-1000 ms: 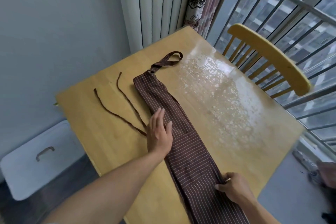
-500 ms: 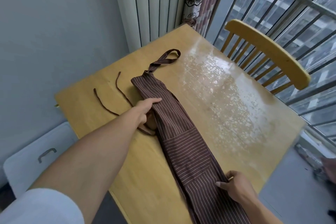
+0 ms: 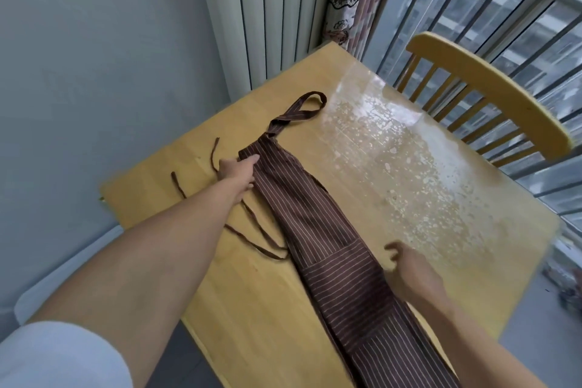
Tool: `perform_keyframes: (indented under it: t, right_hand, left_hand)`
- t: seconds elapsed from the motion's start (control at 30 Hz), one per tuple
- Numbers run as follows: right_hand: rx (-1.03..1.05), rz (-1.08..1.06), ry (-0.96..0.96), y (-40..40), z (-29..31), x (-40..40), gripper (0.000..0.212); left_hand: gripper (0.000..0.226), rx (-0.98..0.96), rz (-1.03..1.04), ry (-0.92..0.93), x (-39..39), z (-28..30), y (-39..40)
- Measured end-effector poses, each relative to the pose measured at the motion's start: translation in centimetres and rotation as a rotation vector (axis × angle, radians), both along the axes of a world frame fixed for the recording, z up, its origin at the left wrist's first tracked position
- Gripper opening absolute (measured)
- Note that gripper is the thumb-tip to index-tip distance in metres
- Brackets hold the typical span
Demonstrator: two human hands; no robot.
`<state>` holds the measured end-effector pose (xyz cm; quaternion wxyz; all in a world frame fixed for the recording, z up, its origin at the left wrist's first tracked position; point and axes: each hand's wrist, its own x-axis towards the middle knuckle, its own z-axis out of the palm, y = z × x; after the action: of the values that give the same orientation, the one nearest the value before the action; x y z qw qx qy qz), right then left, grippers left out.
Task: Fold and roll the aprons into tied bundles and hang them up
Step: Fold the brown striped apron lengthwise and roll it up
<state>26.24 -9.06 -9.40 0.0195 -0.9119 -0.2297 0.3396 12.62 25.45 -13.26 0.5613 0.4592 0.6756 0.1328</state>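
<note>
A brown striped apron [image 3: 318,230], folded into a long narrow strip, lies diagonally on the wooden table [image 3: 456,208]. Its neck loop [image 3: 307,109] points to the far end. The thin waist ties [image 3: 252,231] trail on the wood to the left of the strip. My left hand [image 3: 237,172] reaches to the bib's left edge near the top and pinches the fabric, thumb on the stripes. My right hand [image 3: 412,274] hovers at the strip's right edge by the pocket seam, fingers loosely spread and holding nothing. The apron's lower end runs off the bottom of the view.
A yellow wooden chair [image 3: 491,91] stands at the table's far right side, in front of a barred window. A ribbed white radiator [image 3: 277,9] and a patterned curtain [image 3: 349,3] are behind the table. A white stool or box [image 3: 63,277] sits on the floor at the left.
My left hand slid along the apron's left edge from the middle up to the bib. My right hand let go of the lower edge and moved up beside the pocket.
</note>
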Motion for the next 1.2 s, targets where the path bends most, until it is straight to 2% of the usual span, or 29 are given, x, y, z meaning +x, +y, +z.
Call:
perform_keyframes:
  t: [0.07, 0.13, 0.2, 0.27, 0.37, 0.43, 0.53, 0.6, 0.67, 0.73, 0.77, 0.8, 0.87, 0.97, 1.03, 1.07, 1.13, 1.2]
  right_hand:
    - [0.222, -0.03, 0.078, 5.6, 0.6, 0.1, 0.052]
    - [0.344, -0.023, 0.141, 11.1, 0.7, 0.0, 0.058]
    - [0.396, -0.027, 0.195, 15.5, 0.4, 0.0, 0.062]
    - [0.38, -0.066, 0.263, 18.8, -0.4, 0.2, 0.063]
    - [0.312, -0.048, 0.279, 21.2, -1.6, 0.6, 0.049]
    - [0.344, -0.052, 0.24, 21.6, -2.2, 0.7, 0.029]
    - [0.372, -0.084, 0.222, 21.4, -2.9, 0.8, 0.029]
    - [0.347, -0.05, 0.223, 21.4, -3.1, 0.8, 0.032]
    - [0.339, -0.03, 0.224, 21.6, -3.4, 0.8, 0.032]
    - [0.345, -0.041, 0.222, 21.9, -3.5, 0.8, 0.031]
    - [0.347, -0.056, 0.216, 22.0, -3.6, 0.8, 0.03]
    - [0.34, -0.074, 0.202, 21.9, -3.7, 0.8, 0.029]
    - [0.313, -0.08, 0.155, 21.7, -3.9, 0.8, 0.029]
    - [0.264, -0.002, 0.113, 21.7, -4.2, 0.5, 0.034]
    - [0.25, 0.057, 0.093, 22.0, -4.1, 0.0, 0.045]
    - [0.273, 0.062, 0.075, 21.9, -4.1, -0.2, 0.05]
    - [0.356, 0.002, 0.015, 21.5, -3.9, -0.6, 0.049]
    - [0.385, -0.051, -0.061, 20.9, -4.1, -0.5, 0.041]
  left_hand:
    - [0.031, -0.016, -0.006, -0.026, -0.2, -0.3, 0.5]
    - [0.042, 0.046, -0.116, -0.007, -0.2, -0.6, 1.3]
    - [0.054, 0.153, -0.318, 0.088, -0.6, -0.6, 2.3]
    - [0.046, 0.208, -0.498, 0.167, -1.0, -0.9, 3.6]
    - [0.018, 0.355, -0.818, 0.361, -1.8, -1.3, 5.2]
    - [0.019, 0.453, -0.916, 0.374, -2.1, -0.8, 6.0]
    - [0.039, 0.437, -0.769, 0.09, -2.1, 0.5, 6.8]
    - [0.048, 0.383, -0.711, 0.005, -2.1, 0.8, 6.9]
    - [0.05, 0.285, -0.802, 0.053, -2.5, 1.0, 7.1]
    - [0.074, 0.111, -0.911, 0.119, -3.2, 1.3, 7.5]
    - [0.075, 0.08, -0.971, 0.161, -3.5, 1.3, 7.9]
    - [0.063, 0.096, -1.006, 0.196, -3.8, 1.2, 8.3]
    - [0.033, 0.173, -0.943, 0.228, -4.1, 0.6, 8.9]
    - [0.025, 0.236, -0.805, 0.325, -3.9, -0.5, 8.6]
    - [0.018, 0.265, -0.73, 0.4, -3.5, -1.3, 8.0]
    - [0.019, 0.269, -0.681, 0.419, -3.2, -1.5, 7.6]
    - [0.038, 0.335, -0.602, 0.481, -2.7, -1.3, 6.6]
    - [0.052, 0.578, -0.579, 0.544, -2.6, -0.9, 5.4]
